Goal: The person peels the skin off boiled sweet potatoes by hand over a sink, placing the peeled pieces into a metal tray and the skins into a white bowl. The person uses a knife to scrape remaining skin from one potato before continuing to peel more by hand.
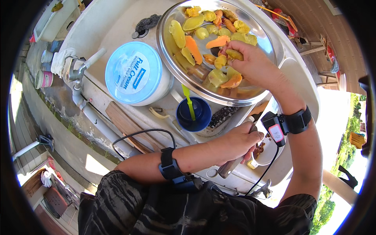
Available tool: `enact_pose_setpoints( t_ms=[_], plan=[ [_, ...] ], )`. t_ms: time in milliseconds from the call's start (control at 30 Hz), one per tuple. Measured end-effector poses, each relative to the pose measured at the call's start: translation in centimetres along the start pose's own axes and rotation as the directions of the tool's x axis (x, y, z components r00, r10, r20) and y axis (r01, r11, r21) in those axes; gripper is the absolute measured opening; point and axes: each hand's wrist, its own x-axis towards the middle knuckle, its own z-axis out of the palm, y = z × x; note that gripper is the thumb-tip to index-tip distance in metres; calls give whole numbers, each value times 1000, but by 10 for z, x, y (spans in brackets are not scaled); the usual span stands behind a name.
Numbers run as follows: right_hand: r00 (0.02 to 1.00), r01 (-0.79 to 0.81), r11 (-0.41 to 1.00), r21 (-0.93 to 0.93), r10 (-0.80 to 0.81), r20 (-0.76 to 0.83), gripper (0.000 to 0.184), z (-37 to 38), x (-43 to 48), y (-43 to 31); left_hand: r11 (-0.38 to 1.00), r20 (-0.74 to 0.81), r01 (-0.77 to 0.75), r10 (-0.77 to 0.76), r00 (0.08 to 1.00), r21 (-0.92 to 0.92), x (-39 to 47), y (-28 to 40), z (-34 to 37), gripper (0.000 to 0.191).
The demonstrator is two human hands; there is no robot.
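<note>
My left hand (pixel 239 142) grips the wooden handle (pixel 230 167) of what looks like a knife. Its blade is hard to make out beyond my fist. Inside a wide stainless steel basin (pixel 164 55), my right hand (pixel 254 63) pinches a yellowish chunk (pixel 235 55) of sweet potato. Around those fingers lie several peeled yellow pieces (pixel 194 22) and orange pieces (pixel 193 50), apparently sweet potato, some in water. A dark blue cup (pixel 194 126) with a lime-green toothbrush or similar stick (pixel 188 100) stands beside the basin, near my left forearm.
A milk powder tub with a light-blue lid (pixel 133 73) stands left of the basin in a large pale sink (pixel 117 17). Nearby are a metal tap (pixel 77 72), wooden boards (pixel 126 123), a peeler (pixel 158 112) and a dark scrubber (pixel 148 23). A white bowl (pixel 271 155) holds brown scraps.
</note>
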Motion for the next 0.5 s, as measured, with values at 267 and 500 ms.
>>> enact_pose_setpoints(
  t_ms=[267, 500],
  plan=[
    [920, 287, 173, 942, 225, -321, 38, -61, -126, -16, 962, -45, -113, 127, 991, 247, -10, 9, 12, 17],
    [676, 678, -35, 734, 422, -605, 37, -29, -218, 2, 792, 60, -421, 443, 895, 442, -24, 9, 27, 28]
  ],
)
